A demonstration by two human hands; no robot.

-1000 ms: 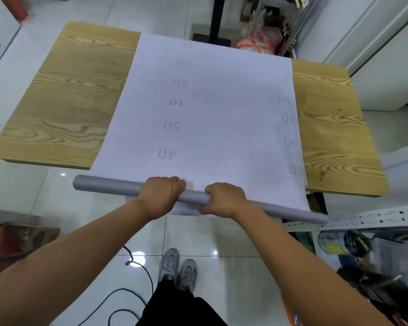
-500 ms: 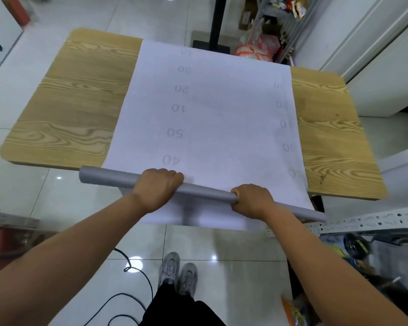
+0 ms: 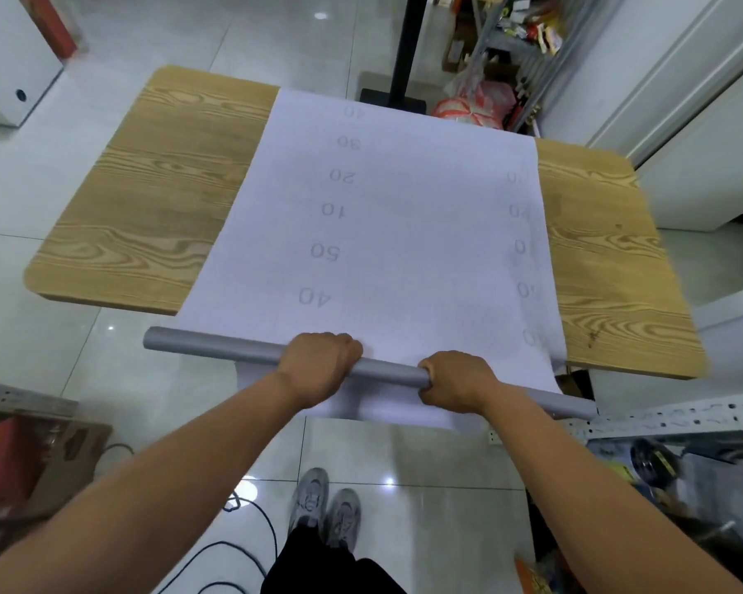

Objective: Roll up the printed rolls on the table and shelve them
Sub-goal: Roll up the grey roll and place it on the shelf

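A wooden table stretches beyond the fingers, the printed sheet lying flat across it, its near end drooping below the knuckles. A grey tube sits clamped in the curled left hand and right hand; even, square turns should keep the roll straight.

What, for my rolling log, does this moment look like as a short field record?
left hand: grips gray tube
right hand: grips the same tube
tube position: across the sheet's near end, by the table's near edge
printed sheet: spread flat over wooden table, near end hanging below the tube
rolling: no wound turns visible
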